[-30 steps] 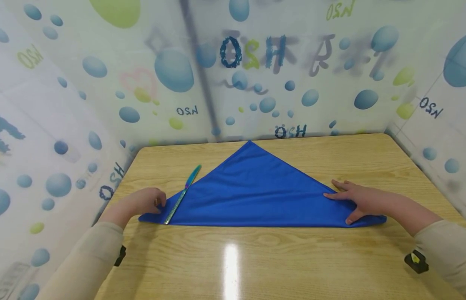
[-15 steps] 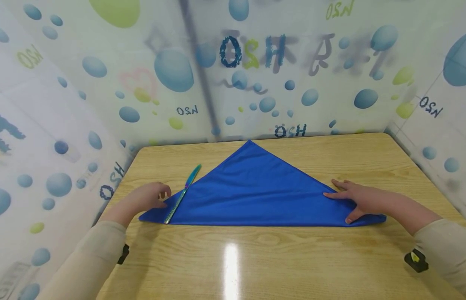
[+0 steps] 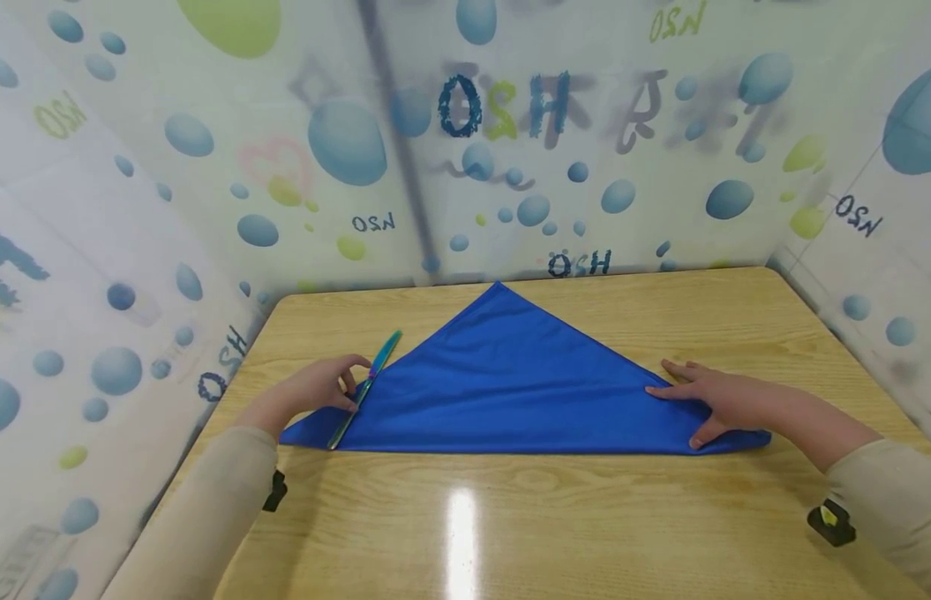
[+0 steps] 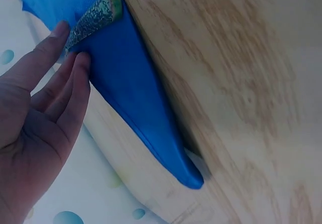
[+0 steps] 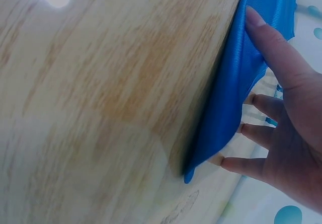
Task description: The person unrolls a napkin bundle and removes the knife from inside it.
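Note:
A blue cloth napkin (image 3: 503, 383), folded into a wide triangle, lies with its long edge toward me. Across its left part slants a table knife (image 3: 347, 421) with an iridescent blade and a textured greenish handle. My left hand (image 3: 322, 387) is at the knife's left side, thumb and fingers apart, their tips right at the handle and neck. In the left wrist view the thumb (image 4: 58, 32) and fingertips sit near the patterned handle (image 4: 95, 20). My right hand (image 3: 723, 400) rests spread on the napkin's right corner. Its thumb (image 5: 259, 22) presses the cloth; the fingers reach past the far edge.
The wooden table (image 3: 570, 525) extends in front of the napkin and reflects a bright light strip. Behind it and on both sides stand pale curtains (image 3: 427, 192) printed with blue and green drops. A dark device (image 3: 833, 522) is strapped at my right sleeve.
My left hand has moved rightward from the napkin's left corner to the knife, its fingers opening out. The right hand, the napkin and the knife have stayed in place.

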Motion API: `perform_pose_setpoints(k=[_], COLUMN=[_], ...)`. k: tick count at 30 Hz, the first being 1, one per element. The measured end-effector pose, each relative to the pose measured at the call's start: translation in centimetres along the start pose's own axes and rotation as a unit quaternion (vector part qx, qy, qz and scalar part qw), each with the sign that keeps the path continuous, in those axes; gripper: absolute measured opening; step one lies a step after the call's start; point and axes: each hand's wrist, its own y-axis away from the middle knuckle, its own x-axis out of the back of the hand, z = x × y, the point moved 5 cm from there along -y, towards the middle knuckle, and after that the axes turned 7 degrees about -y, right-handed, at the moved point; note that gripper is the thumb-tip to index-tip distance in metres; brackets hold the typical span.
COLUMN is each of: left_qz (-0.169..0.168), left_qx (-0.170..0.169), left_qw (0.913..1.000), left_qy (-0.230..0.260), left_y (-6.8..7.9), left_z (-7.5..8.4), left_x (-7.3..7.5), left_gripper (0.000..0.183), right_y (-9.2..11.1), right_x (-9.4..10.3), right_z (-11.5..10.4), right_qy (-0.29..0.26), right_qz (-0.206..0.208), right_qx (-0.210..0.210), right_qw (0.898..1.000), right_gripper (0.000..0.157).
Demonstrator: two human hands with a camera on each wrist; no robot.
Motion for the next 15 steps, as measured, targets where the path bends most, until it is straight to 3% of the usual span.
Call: perform_pose_setpoints(k=[7,15], left_qz=[-0.02,-0.037], left_qx=[0.024,0.027], left_qw=[0.9986,0.9939], left_qy=[0.043,0.1], left_y=[-0.74,-0.95], left_z=[-0.58,0.09], left_x=[-0.38,-0.86], left_gripper=[0.07,0.068], right_y=[-0.12,-0.05], right_x=[-0.15,-0.13], right_z=[0.03,0.33], right_qy=[0.001,0.001], right_qz=[0.001,0.004], right_qx=[-0.001,0.0], right_qw=[1.0,1.0], right_gripper=[0.085,0.085])
